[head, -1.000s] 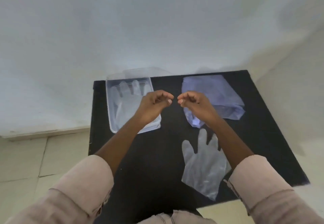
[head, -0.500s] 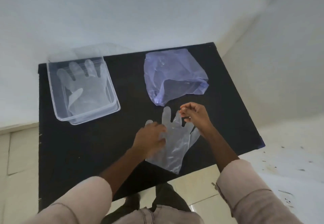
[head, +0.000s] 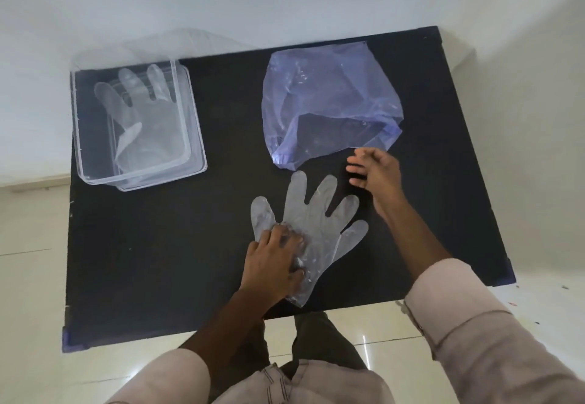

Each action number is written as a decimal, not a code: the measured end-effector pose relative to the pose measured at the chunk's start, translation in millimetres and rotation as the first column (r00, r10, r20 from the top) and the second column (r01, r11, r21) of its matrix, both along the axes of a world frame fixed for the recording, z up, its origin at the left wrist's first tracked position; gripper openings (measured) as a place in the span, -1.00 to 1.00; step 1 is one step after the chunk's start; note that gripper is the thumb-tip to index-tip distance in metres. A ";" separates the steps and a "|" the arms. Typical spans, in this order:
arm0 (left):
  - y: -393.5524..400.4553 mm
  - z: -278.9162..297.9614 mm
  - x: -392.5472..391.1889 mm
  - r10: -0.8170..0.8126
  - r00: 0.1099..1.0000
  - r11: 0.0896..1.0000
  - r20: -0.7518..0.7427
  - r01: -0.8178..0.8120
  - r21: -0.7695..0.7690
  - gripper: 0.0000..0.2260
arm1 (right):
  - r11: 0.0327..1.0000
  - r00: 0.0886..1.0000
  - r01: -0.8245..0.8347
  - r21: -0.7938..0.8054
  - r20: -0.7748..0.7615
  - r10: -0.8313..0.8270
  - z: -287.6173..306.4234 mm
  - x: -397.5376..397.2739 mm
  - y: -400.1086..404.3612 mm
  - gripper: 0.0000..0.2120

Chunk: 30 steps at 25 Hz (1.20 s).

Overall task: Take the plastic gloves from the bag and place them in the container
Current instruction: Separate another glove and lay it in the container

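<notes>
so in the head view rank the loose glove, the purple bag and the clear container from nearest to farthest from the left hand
1. Loose glove: under the left hand, touching it.
2. Purple bag: beyond the glove, toward the right.
3. Clear container: far left corner of the table, holding another glove.

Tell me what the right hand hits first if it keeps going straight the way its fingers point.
The right hand points up-left toward the bag; its open front edge likely comes first, though the hand's height is unclear.
</notes>
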<state>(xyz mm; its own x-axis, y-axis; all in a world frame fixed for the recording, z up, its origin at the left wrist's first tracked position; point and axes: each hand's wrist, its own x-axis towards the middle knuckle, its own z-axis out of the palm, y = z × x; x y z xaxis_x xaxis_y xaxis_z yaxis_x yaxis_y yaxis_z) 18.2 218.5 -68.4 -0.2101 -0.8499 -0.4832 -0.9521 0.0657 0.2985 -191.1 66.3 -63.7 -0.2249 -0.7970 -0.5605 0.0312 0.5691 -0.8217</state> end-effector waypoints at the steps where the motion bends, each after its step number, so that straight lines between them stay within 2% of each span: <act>1: 0.4 1.0 -0.6 0.002 1.000 1.000 0.001 -0.002 0.003 -0.41 | 0.993 0.994 -0.111 0.024 0.022 0.111 -0.8 5.4 5.5 -0.89; 3: 1.3 2.0 -0.9 -0.005 1.000 1.000 0.008 0.005 -0.021 -0.42 | 0.935 0.937 -0.345 0.083 0.095 0.337 -3.0 21.5 19.1 -0.86; 5: 2.5 2.2 0.0 -0.006 1.000 0.999 0.002 0.007 -0.045 -0.42 | 0.895 0.897 -0.436 0.100 0.125 0.423 -6.9 30.3 24.5 -0.83; 8: 2.9 0.5 -1.2 -0.004 1.000 0.999 0.003 0.004 -0.034 -0.42 | 0.976 0.975 -0.213 0.034 0.067 0.211 -2.2 17.6 11.0 -0.87; 10: 2.5 0.5 -0.4 0.030 0.998 0.999 -0.062 -0.032 -0.036 -0.46 | 0.996 0.995 -0.093 0.011 0.040 0.092 6.3 1.5 8.5 -0.88; 12: 2.8 4.1 5.6 0.078 0.978 0.992 -0.192 -0.097 -0.087 -0.54 | 0.993 0.993 -0.116 0.012 0.006 0.116 13.9 -5.4 25.6 -0.87; 14: 3.3 7.6 16.7 0.217 0.914 0.956 -0.342 -0.271 -0.116 -0.64 | 0.979 0.977 -0.203 0.032 -0.053 0.204 18.0 -0.2 59.1 -0.88; 15: 3.7 10.5 24.3 0.318 0.858 0.921 -0.403 -0.380 -0.082 -0.70 | 0.967 0.962 -0.252 0.041 -0.094 0.254 17.9 6.2 80.4 -0.89; 17: 5.2 12.7 42.4 0.454 0.756 0.862 -0.472 -0.506 0.018 -0.83 | 0.929 0.901 -0.364 0.065 -0.227 0.369 15.8 22.6 126.2 -0.93; 19: 10.7 11.7 61.1 0.458 0.725 0.864 -0.515 -0.500 0.064 -0.93 | 0.873 0.788 -0.481 0.082 -0.395 0.471 13.9 41.8 168.6 -0.93; 23: 32.8 6.6 88.9 0.337 0.825 0.932 -0.453 -0.362 0.033 -0.92 | 0.766 0.530 -0.613 0.193 -0.618 0.580 1.6 75.7 235.6 -0.69; 25: 43.3 4.7 98.5 0.297 0.859 0.948 -0.418 -0.317 0.022 -0.89 | 0.766 0.463 -0.609 0.208 -0.691 0.556 -5.7 89.8 254.7 -0.68; 30: 63.3 4.1 111.1 0.278 0.870 0.956 -0.406 -0.293 0.027 -0.83 | 0.759 0.347 -0.616 0.212 -0.792 0.502 -7.3 101.4 260.0 -0.77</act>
<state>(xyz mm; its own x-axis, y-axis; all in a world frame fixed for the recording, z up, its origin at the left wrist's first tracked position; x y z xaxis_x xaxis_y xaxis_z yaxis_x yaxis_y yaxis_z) 129.3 281.7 -64.3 -0.1253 -0.9168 -0.3791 -0.7298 -0.1737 0.6612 -89.7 326.3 -71.0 0.0159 -0.9502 -0.3113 -0.9209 0.1074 -0.3747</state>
